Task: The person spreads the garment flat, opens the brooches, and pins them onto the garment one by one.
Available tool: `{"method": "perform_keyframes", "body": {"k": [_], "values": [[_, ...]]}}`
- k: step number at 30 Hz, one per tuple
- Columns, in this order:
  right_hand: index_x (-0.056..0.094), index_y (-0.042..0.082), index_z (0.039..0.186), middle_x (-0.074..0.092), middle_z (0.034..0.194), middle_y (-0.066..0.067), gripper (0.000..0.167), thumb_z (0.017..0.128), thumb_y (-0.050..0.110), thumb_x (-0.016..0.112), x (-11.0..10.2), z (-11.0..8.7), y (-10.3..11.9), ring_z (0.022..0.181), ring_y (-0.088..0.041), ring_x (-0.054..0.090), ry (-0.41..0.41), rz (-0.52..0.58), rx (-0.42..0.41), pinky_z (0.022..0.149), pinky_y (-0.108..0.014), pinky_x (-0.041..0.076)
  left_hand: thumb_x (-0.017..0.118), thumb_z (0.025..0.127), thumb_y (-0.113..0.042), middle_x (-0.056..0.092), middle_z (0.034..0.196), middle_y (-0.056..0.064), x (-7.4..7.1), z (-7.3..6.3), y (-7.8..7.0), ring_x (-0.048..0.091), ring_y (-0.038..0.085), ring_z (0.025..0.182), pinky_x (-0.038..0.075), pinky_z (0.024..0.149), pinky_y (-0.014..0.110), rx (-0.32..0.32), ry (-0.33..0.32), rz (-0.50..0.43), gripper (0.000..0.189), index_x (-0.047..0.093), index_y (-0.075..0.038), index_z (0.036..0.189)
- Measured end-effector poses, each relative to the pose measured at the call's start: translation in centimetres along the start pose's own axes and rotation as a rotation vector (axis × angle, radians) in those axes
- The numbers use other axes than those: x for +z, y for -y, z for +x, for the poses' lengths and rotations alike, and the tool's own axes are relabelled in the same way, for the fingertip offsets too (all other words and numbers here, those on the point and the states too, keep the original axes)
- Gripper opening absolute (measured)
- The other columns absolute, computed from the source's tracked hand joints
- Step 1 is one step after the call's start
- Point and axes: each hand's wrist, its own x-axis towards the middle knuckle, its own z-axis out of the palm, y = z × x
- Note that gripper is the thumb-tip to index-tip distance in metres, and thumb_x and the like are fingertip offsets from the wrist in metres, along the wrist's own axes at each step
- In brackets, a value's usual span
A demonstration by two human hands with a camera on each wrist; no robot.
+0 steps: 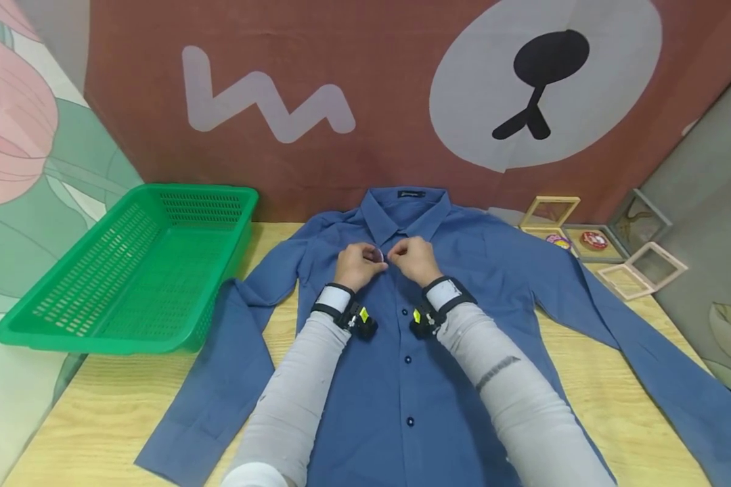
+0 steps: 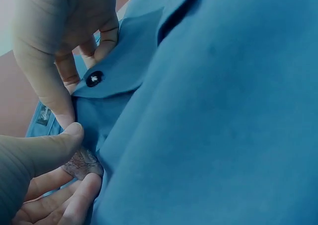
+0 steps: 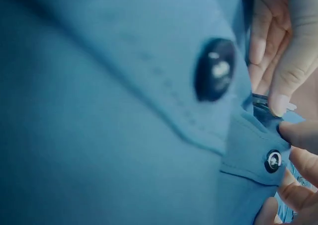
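A blue long-sleeved button-up shirt (image 1: 365,379) lies front up on the table, collar at the far end. Just below the collar my left hand (image 1: 356,266) holds a small round badge (image 2: 83,164) between thumb and fingers, beside the button placket. Part of the badge is covered by those fingers. Close on the other side, my right hand (image 1: 417,261) pinches the placket edge near a dark button (image 3: 273,161), lifting the cloth a little. Another dark button (image 3: 214,69) shows large in the right wrist view.
A green plastic basket (image 1: 248,223) stands at the left, against one sleeve. At the back right are several small open display cases (image 1: 642,270), with a red badge (image 1: 593,240) and a pink-yellow badge (image 1: 558,241) among them. A brown patterned backdrop (image 1: 390,88) closes off the far side.
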Motion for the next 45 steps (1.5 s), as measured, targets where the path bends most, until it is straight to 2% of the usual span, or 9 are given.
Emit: {"method": "perform_keyframes", "body": {"k": [6,10,14,18,26,32,37,41,45], "values": [[0.079,0.006,0.091,0.076,0.095,-0.011,0.013,0.093,0.013,0.068,0.2,0.0,0.1,0.090,-0.028,0.068,0.003,-0.016,-0.046,0.080,-0.039,0.054,0.081,0.083,-0.017,0.075,0.108,0.014,-0.2,0.1,0.2,0.074,0.025,0.096,0.059,0.084,0.036,0.016,-0.009,0.007,0.040,0.070,-0.002,0.118],[0.080,0.006,0.089,0.076,0.095,-0.011,0.013,0.091,0.012,0.069,0.4,0.1,0.1,0.089,-0.028,0.068,0.009,-0.028,-0.052,0.082,-0.039,0.053,0.081,0.083,-0.017,0.075,0.109,0.014,-0.6,-0.1,0.1,0.073,0.026,0.098,0.059,0.086,0.036,0.006,0.000,-0.012,0.041,0.069,-0.001,0.120],[0.081,0.005,0.088,0.077,0.094,-0.012,0.013,0.091,0.012,0.070,0.5,0.3,0.2,0.087,-0.028,0.067,0.028,-0.016,-0.028,0.081,-0.038,0.052,0.081,0.083,-0.017,0.074,0.110,0.015,-1.0,-0.2,0.1,0.073,0.026,0.099,0.058,0.087,0.035,0.005,0.007,-0.028,0.042,0.069,-0.001,0.120],[0.081,0.004,0.090,0.077,0.094,-0.013,0.013,0.091,0.012,0.070,0.5,0.5,0.4,0.086,-0.027,0.067,0.054,-0.006,0.018,0.072,-0.032,0.052,0.081,0.084,-0.016,0.074,0.111,0.014,-1.2,-0.2,0.1,0.073,0.026,0.101,0.058,0.088,0.034,0.005,0.019,-0.028,0.041,0.069,-0.001,0.120],[0.080,0.002,0.096,0.076,0.100,-0.015,0.017,0.092,0.014,0.069,0.6,0.9,0.9,0.087,-0.024,0.065,0.147,-0.019,0.087,0.071,-0.027,0.049,0.080,0.084,-0.013,0.074,0.113,0.015,-1.0,0.2,0.6,0.072,0.026,0.102,0.058,0.090,0.034,0.014,0.055,-0.067,0.042,0.068,0.000,0.122],[0.077,-0.004,0.098,0.074,0.096,-0.019,0.018,0.094,0.011,0.068,-0.6,1.9,0.5,0.073,-0.017,0.058,0.262,-0.017,-0.034,0.064,-0.023,0.043,0.079,0.085,-0.011,0.072,0.116,0.017,-0.9,0.3,0.8,0.071,0.028,0.105,0.057,0.091,0.035,-0.017,0.088,-0.116,0.043,0.066,0.000,0.125],[0.076,-0.003,0.099,0.073,0.096,-0.019,0.014,0.094,0.007,0.066,-0.4,3.1,-0.6,0.078,-0.021,0.060,0.305,-0.014,-0.117,0.070,-0.028,0.047,0.077,0.087,-0.011,0.070,0.120,0.017,-0.7,0.1,1.2,0.070,0.028,0.108,0.057,0.091,0.034,-0.032,0.110,-0.156,0.044,0.064,-0.001,0.127],[0.075,-0.003,0.099,0.073,0.098,-0.020,0.015,0.094,0.007,0.067,0.3,3.8,-1.4,0.081,-0.022,0.061,0.314,0.030,-0.136,0.073,-0.029,0.048,0.076,0.087,-0.011,0.069,0.121,0.017,-0.7,0.2,1.6,0.070,0.029,0.109,0.057,0.091,0.034,-0.022,0.109,-0.179,0.045,0.063,-0.001,0.129],[0.073,-0.004,0.101,0.071,0.101,-0.021,0.017,0.095,0.010,0.067,0.8,4.1,-1.8,0.082,-0.021,0.058,0.326,0.110,-0.110,0.074,-0.028,0.046,0.076,0.087,-0.011,0.069,0.123,0.017,-0.8,0.3,2.0,0.070,0.029,0.109,0.056,0.092,0.034,-0.005,0.104,-0.200,0.046,0.063,-0.001,0.130]]}}
